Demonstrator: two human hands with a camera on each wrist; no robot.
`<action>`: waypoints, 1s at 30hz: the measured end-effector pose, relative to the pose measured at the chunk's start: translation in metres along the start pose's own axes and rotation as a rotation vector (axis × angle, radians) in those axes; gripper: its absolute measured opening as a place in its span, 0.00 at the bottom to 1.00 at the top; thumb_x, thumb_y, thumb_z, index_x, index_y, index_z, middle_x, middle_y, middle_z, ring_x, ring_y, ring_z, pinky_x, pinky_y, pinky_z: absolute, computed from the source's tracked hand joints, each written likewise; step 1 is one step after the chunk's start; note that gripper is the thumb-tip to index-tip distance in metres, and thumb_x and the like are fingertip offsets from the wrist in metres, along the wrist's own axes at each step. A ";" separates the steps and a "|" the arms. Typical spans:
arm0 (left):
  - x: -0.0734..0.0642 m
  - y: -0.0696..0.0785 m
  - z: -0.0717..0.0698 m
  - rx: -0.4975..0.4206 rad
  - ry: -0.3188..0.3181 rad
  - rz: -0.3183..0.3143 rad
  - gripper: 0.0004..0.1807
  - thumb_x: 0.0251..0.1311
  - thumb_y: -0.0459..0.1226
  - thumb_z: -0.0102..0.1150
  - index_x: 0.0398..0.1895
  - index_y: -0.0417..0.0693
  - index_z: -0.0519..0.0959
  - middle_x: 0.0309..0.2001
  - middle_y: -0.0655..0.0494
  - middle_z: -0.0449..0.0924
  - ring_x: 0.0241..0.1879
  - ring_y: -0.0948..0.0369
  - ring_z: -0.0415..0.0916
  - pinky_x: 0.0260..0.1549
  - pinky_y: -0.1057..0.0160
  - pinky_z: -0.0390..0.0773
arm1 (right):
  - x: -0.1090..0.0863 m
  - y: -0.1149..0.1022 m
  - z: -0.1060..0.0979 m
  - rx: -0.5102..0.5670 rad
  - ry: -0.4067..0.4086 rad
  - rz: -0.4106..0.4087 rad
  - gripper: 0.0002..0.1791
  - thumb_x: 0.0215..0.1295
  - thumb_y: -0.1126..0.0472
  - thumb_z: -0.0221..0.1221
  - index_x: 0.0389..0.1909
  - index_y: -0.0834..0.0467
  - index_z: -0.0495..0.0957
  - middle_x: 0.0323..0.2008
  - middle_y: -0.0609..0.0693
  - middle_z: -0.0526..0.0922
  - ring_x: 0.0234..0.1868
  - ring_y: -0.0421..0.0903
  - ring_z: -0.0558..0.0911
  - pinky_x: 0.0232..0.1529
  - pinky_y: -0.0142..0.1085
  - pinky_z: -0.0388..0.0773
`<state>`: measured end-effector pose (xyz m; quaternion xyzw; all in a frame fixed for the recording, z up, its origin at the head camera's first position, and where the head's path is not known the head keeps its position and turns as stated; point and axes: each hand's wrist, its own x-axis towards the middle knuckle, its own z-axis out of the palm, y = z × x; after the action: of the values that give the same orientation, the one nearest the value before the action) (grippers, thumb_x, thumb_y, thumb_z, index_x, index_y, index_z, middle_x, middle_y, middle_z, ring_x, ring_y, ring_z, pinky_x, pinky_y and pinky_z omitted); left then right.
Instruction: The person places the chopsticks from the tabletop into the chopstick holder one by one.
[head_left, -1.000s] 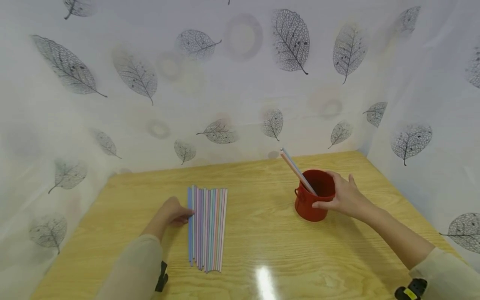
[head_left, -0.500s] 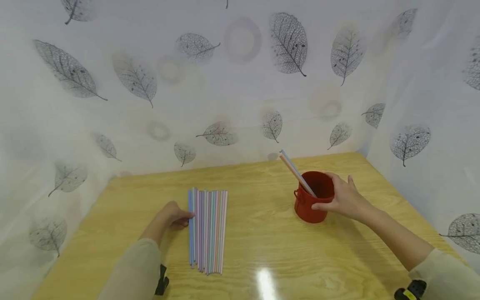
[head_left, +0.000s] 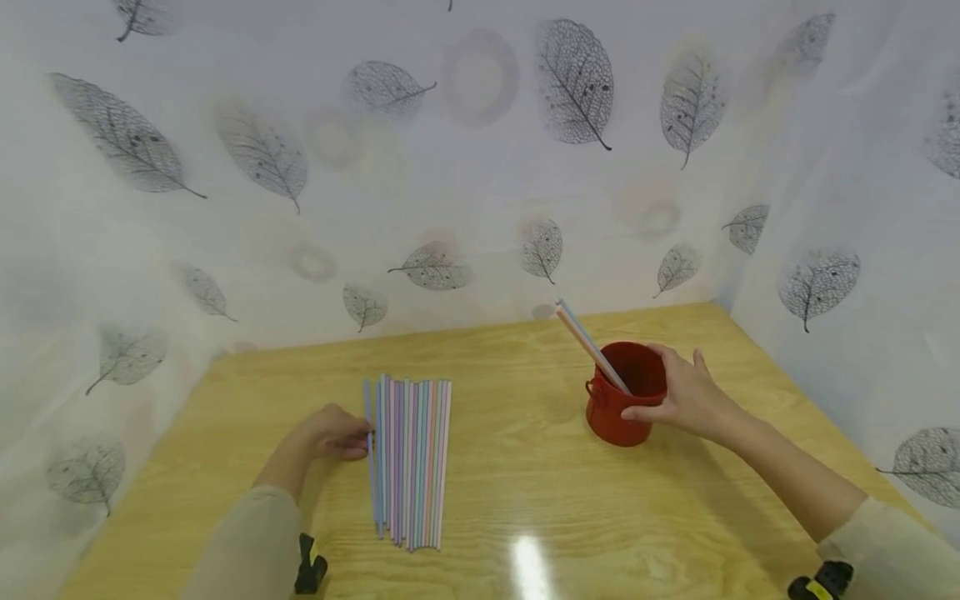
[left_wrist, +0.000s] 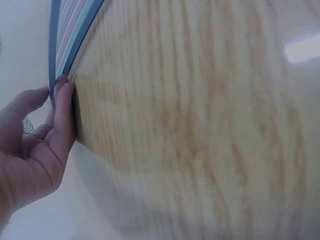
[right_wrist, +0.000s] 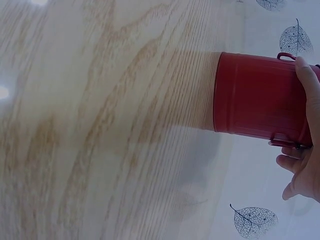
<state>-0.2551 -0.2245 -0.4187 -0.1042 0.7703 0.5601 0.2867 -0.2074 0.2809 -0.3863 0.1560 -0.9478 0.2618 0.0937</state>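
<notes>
A row of pastel straws point(head_left: 412, 467) lies side by side on the wooden table. At its left edge my left hand point(head_left: 333, 432) pinches one blue straw point(head_left: 372, 492) between thumb and fingers. The left wrist view shows that same straw point(left_wrist: 52, 40) standing slightly apart from the others. On the right stands a small red bucket point(head_left: 617, 427), upright, with a few straws point(head_left: 588, 343) leaning out over its left side. My right hand point(head_left: 693, 392) grips the bucket's right side at the rim. In the right wrist view the thumb presses near the bucket's point(right_wrist: 260, 95) rim.
The wooden table point(head_left: 517, 458) reaches back to a pale curtain point(head_left: 480, 183) printed with leaves, which also hangs along both sides. A small loop handle point(head_left: 594, 390) sticks out from the bucket's left side. Light glares off the table's front.
The blue straw has come away from the row, shifted a little left with my left hand. My right hand and the bucket have stayed in place.
</notes>
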 end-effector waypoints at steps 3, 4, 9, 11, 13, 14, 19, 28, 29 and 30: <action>0.000 -0.001 -0.002 -0.063 -0.008 0.015 0.09 0.63 0.26 0.48 0.41 0.25 0.73 0.25 0.52 0.79 0.25 0.63 0.79 0.33 0.67 0.86 | -0.001 0.000 0.000 0.005 -0.001 0.006 0.57 0.41 0.43 0.74 0.63 0.73 0.56 0.53 0.69 0.74 0.56 0.68 0.71 0.63 0.74 0.36; -0.001 -0.002 -0.002 -0.077 -0.017 0.026 0.10 0.63 0.27 0.48 0.42 0.25 0.73 0.26 0.52 0.79 0.26 0.63 0.79 0.34 0.67 0.85 | -0.002 0.000 0.000 0.007 0.000 0.007 0.58 0.41 0.43 0.74 0.63 0.73 0.56 0.53 0.69 0.74 0.56 0.68 0.71 0.63 0.74 0.36; -0.004 -0.004 -0.004 -0.156 -0.040 0.067 0.08 0.64 0.30 0.49 0.41 0.33 0.76 0.30 0.54 0.80 0.31 0.62 0.79 0.38 0.67 0.85 | -0.002 0.000 0.000 0.013 -0.001 0.006 0.57 0.41 0.43 0.74 0.63 0.73 0.56 0.53 0.69 0.75 0.55 0.67 0.72 0.63 0.75 0.36; -0.005 -0.004 -0.004 -0.216 -0.056 0.081 0.07 0.66 0.31 0.49 0.39 0.36 0.76 0.30 0.54 0.80 0.32 0.62 0.79 0.40 0.66 0.85 | -0.002 0.000 0.000 0.016 0.000 0.001 0.57 0.41 0.43 0.74 0.63 0.73 0.56 0.53 0.68 0.75 0.55 0.67 0.72 0.63 0.75 0.36; -0.006 -0.003 -0.004 -0.280 -0.066 0.094 0.07 0.68 0.32 0.48 0.40 0.38 0.75 0.30 0.55 0.80 0.33 0.62 0.80 0.43 0.65 0.84 | -0.002 -0.001 0.000 0.022 0.001 0.000 0.57 0.41 0.44 0.74 0.63 0.73 0.56 0.52 0.68 0.75 0.55 0.67 0.72 0.62 0.75 0.36; -0.007 -0.002 -0.004 -0.307 -0.071 0.098 0.08 0.69 0.33 0.47 0.42 0.37 0.74 0.30 0.55 0.80 0.33 0.62 0.80 0.43 0.65 0.84 | -0.002 -0.001 0.000 0.022 0.001 -0.001 0.57 0.41 0.44 0.74 0.63 0.73 0.56 0.52 0.68 0.75 0.55 0.67 0.72 0.62 0.75 0.36; -0.008 0.004 0.003 -0.424 -0.045 0.106 0.19 0.69 0.30 0.45 0.59 0.29 0.62 0.33 0.54 0.78 0.34 0.63 0.79 0.46 0.65 0.83 | -0.003 -0.003 0.000 0.019 -0.011 0.007 0.57 0.42 0.44 0.74 0.63 0.73 0.56 0.53 0.68 0.75 0.55 0.67 0.72 0.62 0.75 0.37; -0.010 0.015 0.021 -0.509 -0.017 0.159 0.23 0.69 0.28 0.43 0.64 0.28 0.55 0.35 0.55 0.78 0.35 0.65 0.80 0.49 0.61 0.82 | -0.002 -0.005 -0.001 -0.005 -0.010 0.004 0.58 0.41 0.43 0.73 0.64 0.73 0.55 0.53 0.69 0.74 0.55 0.67 0.72 0.62 0.75 0.38; -0.011 0.017 0.023 -0.511 -0.016 0.176 0.23 0.70 0.28 0.43 0.64 0.28 0.55 0.36 0.55 0.78 0.35 0.65 0.80 0.48 0.62 0.82 | -0.002 -0.005 -0.002 -0.007 -0.009 0.004 0.58 0.41 0.43 0.74 0.64 0.73 0.55 0.53 0.69 0.74 0.55 0.67 0.72 0.62 0.75 0.38; -0.011 0.020 0.026 -0.502 -0.012 0.191 0.24 0.70 0.29 0.43 0.65 0.28 0.53 0.36 0.56 0.78 0.35 0.66 0.80 0.46 0.63 0.83 | -0.001 -0.005 -0.002 -0.007 -0.008 0.002 0.58 0.41 0.43 0.74 0.64 0.73 0.55 0.53 0.69 0.74 0.55 0.67 0.72 0.62 0.75 0.38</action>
<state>-0.2474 -0.1950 -0.4019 -0.0956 0.6120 0.7586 0.2021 -0.2044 0.2785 -0.3825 0.1558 -0.9493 0.2578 0.0901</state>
